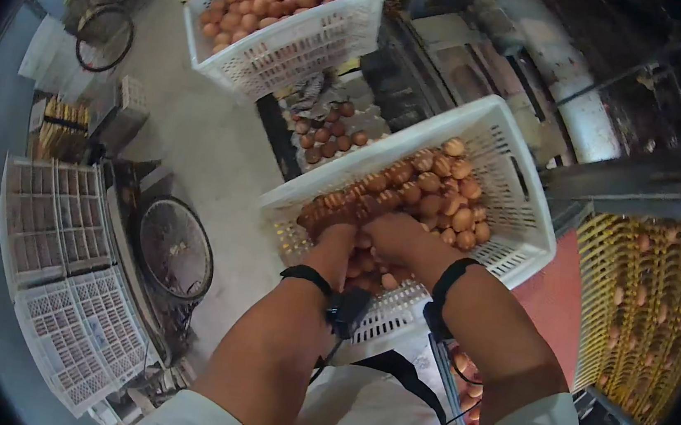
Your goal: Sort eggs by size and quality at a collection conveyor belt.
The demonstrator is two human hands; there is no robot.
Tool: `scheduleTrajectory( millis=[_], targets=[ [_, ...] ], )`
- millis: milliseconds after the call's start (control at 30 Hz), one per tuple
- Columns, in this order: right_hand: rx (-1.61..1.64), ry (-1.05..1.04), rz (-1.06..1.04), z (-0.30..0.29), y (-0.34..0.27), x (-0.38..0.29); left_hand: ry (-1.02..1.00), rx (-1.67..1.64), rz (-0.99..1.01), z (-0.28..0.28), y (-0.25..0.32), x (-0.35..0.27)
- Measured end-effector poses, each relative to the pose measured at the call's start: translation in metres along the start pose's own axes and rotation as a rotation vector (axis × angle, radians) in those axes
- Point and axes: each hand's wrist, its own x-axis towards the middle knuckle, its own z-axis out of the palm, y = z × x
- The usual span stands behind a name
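Note:
A white slatted plastic crate [531, 232] stands right before me, holding many brown eggs [433, 188]. Both of my hands reach down inside it, close together. My left hand [330, 219] is among the eggs near the crate's left part, its fingers lost in shadow. Beside it, my right hand [382, 220] touches or hovers just over the eggs. Whether either hand grips an egg cannot be made out. Black straps circle both forearms, with a small black device [347, 313] at the left one.
Another white crate [289, 51] full of eggs stands beyond. Between the crates, loose eggs [329, 140] rest on a tray-like surface. A yellow slatted conveyor [640, 319] carrying eggs lies to the right. On the left are a wheeled cart [175, 248] and stacked white crates [85, 329].

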Motion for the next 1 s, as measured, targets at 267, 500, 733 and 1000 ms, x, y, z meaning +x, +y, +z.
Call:
scheduleTrajectory(
  millis=[267, 500, 733, 1000],
  targets=[
    [0.396, 0.963, -0.141, -0.016, 0.001, -0.156, 0.02, 0.295, 0.166, -0.016, 0.011, 0.003],
    [0.532, 1.225, 0.58, 0.154, 0.068, -0.392, 0.397, 0.245, 0.635, -0.007, 0.075, -0.089],
    [0.577, 1.025, 0.719, 0.281, 0.024, -0.386, -0.203, 0.591, 1.586, 0.132, 0.085, -0.244],
    [0.337, 0.706, 0.594, 0.255, 0.014, -0.33, -0.376, 1.014, 1.711, 0.18, 0.07, -0.205]
  ],
)
